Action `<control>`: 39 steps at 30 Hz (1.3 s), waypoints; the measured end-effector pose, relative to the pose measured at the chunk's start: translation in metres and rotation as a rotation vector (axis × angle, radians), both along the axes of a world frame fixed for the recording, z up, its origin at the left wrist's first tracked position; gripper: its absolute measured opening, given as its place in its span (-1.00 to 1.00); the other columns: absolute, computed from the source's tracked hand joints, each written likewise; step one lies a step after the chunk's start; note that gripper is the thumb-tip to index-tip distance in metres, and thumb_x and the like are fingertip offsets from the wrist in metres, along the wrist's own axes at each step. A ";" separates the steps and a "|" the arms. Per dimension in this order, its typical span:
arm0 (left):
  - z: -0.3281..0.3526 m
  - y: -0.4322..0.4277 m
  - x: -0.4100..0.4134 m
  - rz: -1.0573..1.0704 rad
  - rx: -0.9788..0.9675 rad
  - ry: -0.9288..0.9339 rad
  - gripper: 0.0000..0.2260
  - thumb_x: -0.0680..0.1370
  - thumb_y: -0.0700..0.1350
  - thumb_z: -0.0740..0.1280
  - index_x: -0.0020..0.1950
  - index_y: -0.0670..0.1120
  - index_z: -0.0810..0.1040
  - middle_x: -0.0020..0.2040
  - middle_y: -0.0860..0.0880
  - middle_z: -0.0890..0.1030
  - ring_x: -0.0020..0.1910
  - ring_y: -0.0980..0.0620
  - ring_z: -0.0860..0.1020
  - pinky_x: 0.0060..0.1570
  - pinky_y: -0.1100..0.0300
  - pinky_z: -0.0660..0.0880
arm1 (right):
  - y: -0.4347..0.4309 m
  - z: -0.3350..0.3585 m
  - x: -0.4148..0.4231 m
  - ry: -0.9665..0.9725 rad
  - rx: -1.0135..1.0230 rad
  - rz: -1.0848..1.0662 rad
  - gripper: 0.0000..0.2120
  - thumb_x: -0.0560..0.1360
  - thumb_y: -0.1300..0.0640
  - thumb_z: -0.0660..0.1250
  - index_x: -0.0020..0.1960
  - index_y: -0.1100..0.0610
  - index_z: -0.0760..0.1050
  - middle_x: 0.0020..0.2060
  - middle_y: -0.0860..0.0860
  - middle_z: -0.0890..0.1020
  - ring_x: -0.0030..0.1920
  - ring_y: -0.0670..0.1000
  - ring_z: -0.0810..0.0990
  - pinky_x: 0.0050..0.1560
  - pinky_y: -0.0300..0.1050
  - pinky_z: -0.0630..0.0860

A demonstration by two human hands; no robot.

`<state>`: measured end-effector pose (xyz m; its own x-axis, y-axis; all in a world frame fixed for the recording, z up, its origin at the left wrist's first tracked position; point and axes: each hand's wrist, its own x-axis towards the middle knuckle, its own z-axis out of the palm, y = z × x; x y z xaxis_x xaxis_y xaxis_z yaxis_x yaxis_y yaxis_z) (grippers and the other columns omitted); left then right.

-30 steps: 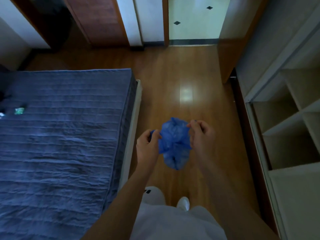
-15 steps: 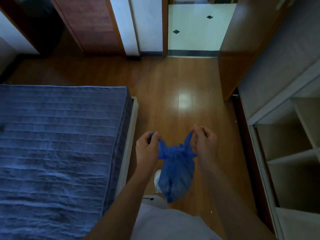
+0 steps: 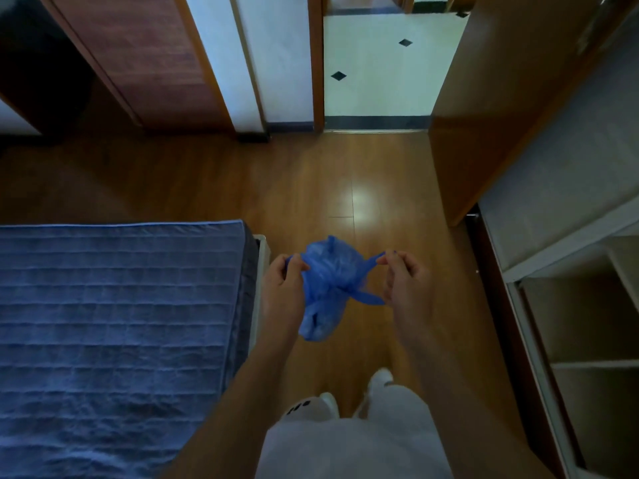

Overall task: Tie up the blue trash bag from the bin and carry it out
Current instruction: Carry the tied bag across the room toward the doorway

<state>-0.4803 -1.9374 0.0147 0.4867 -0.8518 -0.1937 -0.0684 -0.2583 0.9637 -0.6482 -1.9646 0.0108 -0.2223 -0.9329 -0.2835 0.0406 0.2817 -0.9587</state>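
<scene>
A small blue trash bag hangs in the air in front of me, above the wooden floor. My left hand pinches one handle strip at the bag's left top corner. My right hand pinches the other strip at the right, pulled out sideways, and a second loose end sticks out below it toward the right. The bag's bulging bottom sags between my wrists. The bin is not in view.
A bed with a blue quilted cover fills the left side, close to my left arm. White open shelves and a wooden wardrobe line the right. An open doorway to a white tiled floor lies straight ahead.
I have walked forward toward the doorway; the bed has slid back on the left. My hands have drawn apart, stretching the bag's two strips outward, and the bag has swung up a little.
</scene>
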 end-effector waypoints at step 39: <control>-0.005 -0.526 0.053 0.250 0.073 -0.032 -0.72 0.62 -0.09 0.26 -0.30 -0.04 0.52 -0.46 0.03 0.40 -0.49 0.11 0.33 -0.45 0.22 0.29 | -0.563 -0.010 0.070 0.050 -0.087 0.358 -0.73 0.60 0.16 0.30 -0.27 0.14 0.56 -0.59 -0.12 0.41 -0.53 -0.07 0.32 -0.49 -0.17 0.28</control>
